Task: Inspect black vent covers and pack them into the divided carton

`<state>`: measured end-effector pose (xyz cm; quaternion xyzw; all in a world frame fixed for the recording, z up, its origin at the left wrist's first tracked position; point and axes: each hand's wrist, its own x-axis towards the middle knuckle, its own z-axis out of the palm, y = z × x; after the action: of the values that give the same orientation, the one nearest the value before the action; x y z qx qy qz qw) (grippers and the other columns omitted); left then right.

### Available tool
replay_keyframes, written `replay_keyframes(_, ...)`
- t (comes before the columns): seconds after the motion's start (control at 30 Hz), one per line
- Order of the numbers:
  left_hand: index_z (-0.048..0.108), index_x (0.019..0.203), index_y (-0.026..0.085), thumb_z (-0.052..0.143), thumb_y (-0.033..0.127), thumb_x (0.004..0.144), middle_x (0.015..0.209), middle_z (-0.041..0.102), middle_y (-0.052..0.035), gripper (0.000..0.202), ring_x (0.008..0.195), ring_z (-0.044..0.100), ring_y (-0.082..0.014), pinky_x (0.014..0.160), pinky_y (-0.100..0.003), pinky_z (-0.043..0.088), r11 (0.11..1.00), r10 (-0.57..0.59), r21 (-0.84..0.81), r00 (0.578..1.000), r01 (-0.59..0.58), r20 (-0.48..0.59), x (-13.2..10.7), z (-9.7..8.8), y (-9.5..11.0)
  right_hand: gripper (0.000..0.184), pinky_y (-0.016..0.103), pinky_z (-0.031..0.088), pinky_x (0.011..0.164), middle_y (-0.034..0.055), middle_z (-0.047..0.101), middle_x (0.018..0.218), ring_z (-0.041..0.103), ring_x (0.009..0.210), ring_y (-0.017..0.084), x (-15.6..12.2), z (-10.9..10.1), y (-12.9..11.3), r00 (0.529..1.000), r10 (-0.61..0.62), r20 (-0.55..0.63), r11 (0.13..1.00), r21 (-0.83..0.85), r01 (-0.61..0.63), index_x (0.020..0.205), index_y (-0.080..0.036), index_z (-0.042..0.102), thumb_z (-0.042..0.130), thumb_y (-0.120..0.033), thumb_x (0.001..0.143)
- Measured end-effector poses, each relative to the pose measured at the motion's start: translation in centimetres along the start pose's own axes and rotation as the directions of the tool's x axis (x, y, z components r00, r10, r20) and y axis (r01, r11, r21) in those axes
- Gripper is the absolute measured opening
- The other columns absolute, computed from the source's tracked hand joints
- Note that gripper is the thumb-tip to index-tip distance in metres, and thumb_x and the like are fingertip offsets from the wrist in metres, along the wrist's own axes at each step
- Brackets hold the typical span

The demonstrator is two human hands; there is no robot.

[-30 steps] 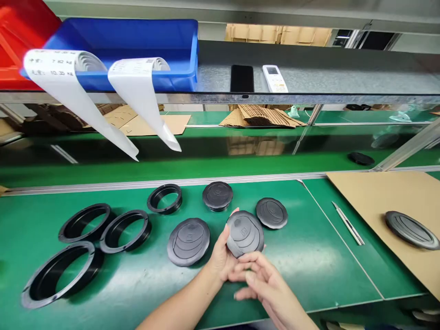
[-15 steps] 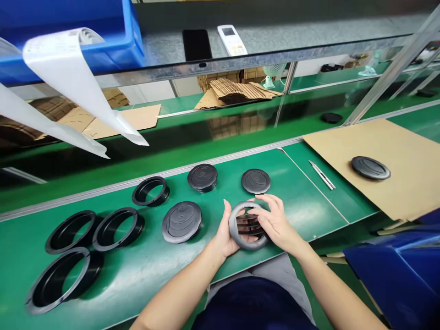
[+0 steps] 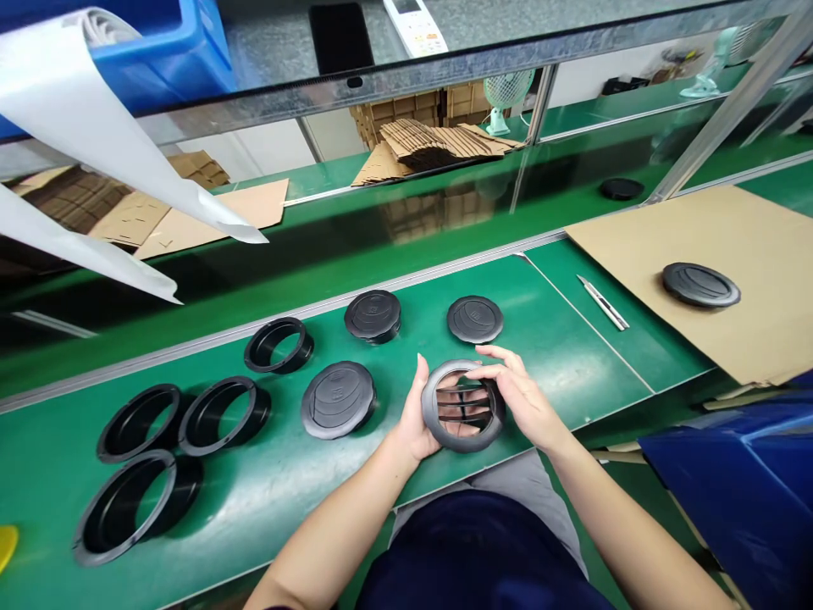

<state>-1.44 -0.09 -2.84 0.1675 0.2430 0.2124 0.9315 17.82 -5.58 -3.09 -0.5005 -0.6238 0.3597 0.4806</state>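
Observation:
A round black air vent (image 3: 463,439) with crossed slats inside its ring is held over the near edge of the green bench. My left hand (image 3: 417,425) is closed around its left side, with fingers behind the opening and the thumb pointing up beside the rim. On the other side, my right hand (image 3: 526,405) grips the upper right of the ring, one finger reaching across the opening by the slats. Round black lidded vents lie near: one (image 3: 338,400) left of my hands, another (image 3: 475,319) just beyond them, a third (image 3: 373,315) further back.
Several open black rings (image 3: 136,508) stand on the left of the bench. A utility knife (image 3: 603,303) lies at the right, beside a cardboard sheet (image 3: 641,246) bearing another lidded vent (image 3: 701,285). Above is a shelf with a blue bin (image 3: 171,72) and a hanging paper strip (image 3: 120,127).
The finger of my right hand has lifted from the slats toward the upper right rim. The vent is tilted a little differently, showing its slats more clearly. The camera view has shifted slightly.

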Motion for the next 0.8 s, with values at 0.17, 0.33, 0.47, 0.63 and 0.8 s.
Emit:
replay_keyframes(0.17,0.044,0.144,0.011,0.031,0.084,0.087,0.124,0.063,-0.0241,0.093,0.1,0.066,-0.0364,0.075,-0.044,0.054,0.998,-0.022,-0.055,1.0,0.023,0.013,0.3,-0.3,-0.1,0.053,0.048,0.031,0.117,0.0079,0.046,0.143,0.04,0.135,0.029,-0.1,-0.1,0.4,0.998,0.064,-0.024,0.995,0.075,-0.062,0.111,-0.026,0.073,0.033,-0.059,0.105)
replay_keyframes(0.33,0.045,0.143,0.012,0.03,0.081,0.089,0.123,0.063,-0.0238,0.089,0.101,0.066,-0.0367,0.074,-0.043,0.053,0.997,-0.031,-0.074,0.999,0.032,0.02,0.3,-0.4,-0.1,0.052,0.044,0.033,0.117,0.0072,0.047,0.143,0.042,0.135,0.027,-0.4,0.1,0.5,0.997,0.078,-0.022,0.987,0.14,-0.074,0.113,-0.027,0.073,0.032,-0.059,0.105)
replay_keyframes(0.47,0.048,0.14,0.011,0.03,0.081,0.089,0.119,0.065,-0.0235,0.088,0.1,0.067,-0.037,0.077,-0.046,0.052,0.995,-0.037,-0.088,0.999,0.039,0.019,0.1,-0.1,-0.1,0.047,0.042,0.03,0.119,0.0054,0.045,0.143,0.04,0.136,0.026,-0.7,0.2,0.7,0.998,0.066,-0.004,0.983,0.171,-0.065,0.117,-0.029,0.072,0.034,-0.055,0.106)
replay_keyframes(0.63,0.054,0.131,0.012,0.034,0.081,0.089,0.118,0.066,-0.0221,0.083,0.1,0.067,-0.0381,0.088,-0.051,0.048,0.992,-0.061,-0.112,0.998,0.062,0.015,0.2,0.0,-0.1,0.044,0.044,0.028,0.12,0.0045,0.045,0.144,0.039,0.137,0.026,-0.7,0.3,0.8,0.999,0.047,0.005,0.989,0.14,-0.047,0.123,-0.031,0.069,0.034,-0.052,0.107)
replay_keyframes(0.8,0.063,0.114,0.008,0.036,0.076,0.092,0.107,0.07,-0.0198,0.076,0.1,0.066,-0.033,0.096,-0.046,0.045,0.983,-0.02,-0.182,0.999,0.013,-0.035,0.3,0.2,0.1,0.045,0.051,0.033,0.117,0.0039,0.037,0.152,0.033,0.141,0.029,-1.1,-0.1,0.1,0.994,-0.058,0.087,0.991,-0.114,0.068,0.137,-0.034,0.06,0.028,-0.048,0.108)
